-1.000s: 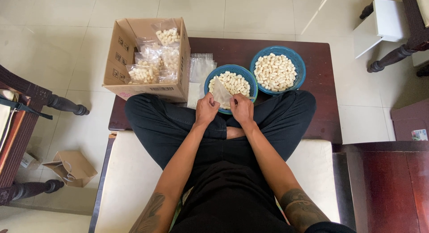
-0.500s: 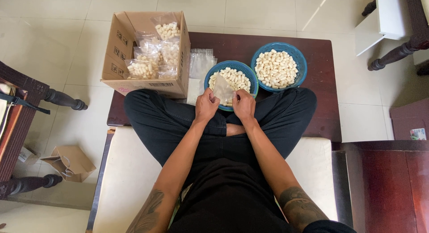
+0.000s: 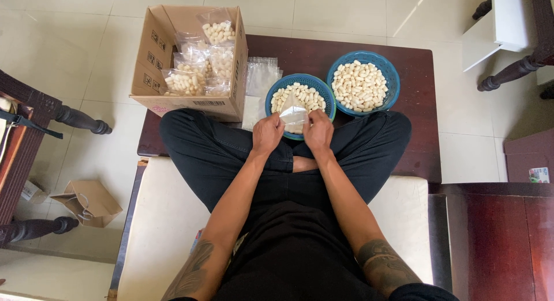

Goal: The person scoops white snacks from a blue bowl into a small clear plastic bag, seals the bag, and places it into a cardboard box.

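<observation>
A person seated cross-legged on a cream cushion point(image 3: 164, 220) grips a small clear plastic bag point(image 3: 294, 115) with both hands over a low dark wooden table point(image 3: 415, 134). The left hand point(image 3: 268, 134) pinches the bag's left edge between thumb and fingers; the right hand point(image 3: 318, 130) pinches its right edge the same way, both hands closed on the thin film. The bag hangs between the two hands, directly ahead of the fingertips and just above the near rim of a blue basket point(image 3: 299, 105) filled with pale, oval, cocoon-like pieces. Its mouth appears to run crosswise, from one hand to the other, though the clear film makes its exact edges hard to tell. Both hands lie equally near the bag; the right hand sits slightly closer to the pieces in the basket.

A second blue basket point(image 3: 362, 83) of the same pale pieces stands just beside the first, to its right. To the left, a stack of empty clear bags point(image 3: 261, 82) lies flat on the table, next to an open cardboard box point(image 3: 190, 64) holding filled bags point(image 3: 183, 82) of the pieces. A brown paper bag point(image 3: 86, 202) sits on the tiled floor.
</observation>
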